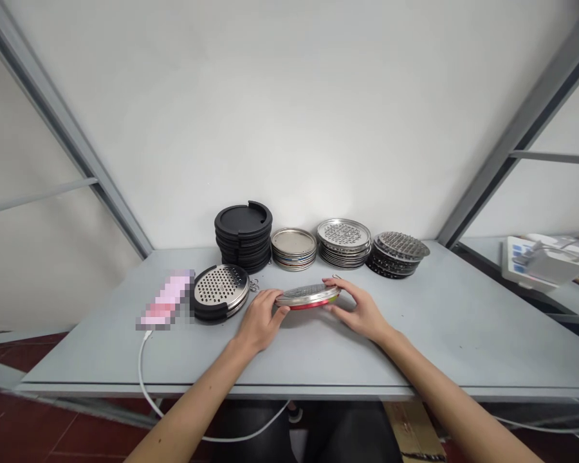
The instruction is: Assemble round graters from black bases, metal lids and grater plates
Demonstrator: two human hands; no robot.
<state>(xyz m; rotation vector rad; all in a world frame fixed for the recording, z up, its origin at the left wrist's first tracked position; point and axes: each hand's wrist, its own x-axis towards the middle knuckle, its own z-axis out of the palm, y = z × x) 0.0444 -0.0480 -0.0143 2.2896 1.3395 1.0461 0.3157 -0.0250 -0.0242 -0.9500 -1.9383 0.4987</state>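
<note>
Between my two hands, a round metal grater disc [309, 294] with a red and green edge underneath is held slightly tilted above the table. My left hand [262, 316] grips its left rim, thumb below and fingers on top. My right hand [359, 310] pinches the right rim the same way. Left of my left hand lies a grater [220, 286] with a perforated metal top and a black rim piece. Small metal rings [255, 285] lie beside it. What the underside of the held disc looks like is mostly hidden.
Along the wall stand a stack of black round holders [244, 220], a stack of plain metal lids [294, 242], a stack of silver grater discs [344, 234] and a stack of spiky grater discs [400, 247]. A pixelated phone [166, 299] with a white cable [141, 360] lies left on the grey table [463, 334].
</note>
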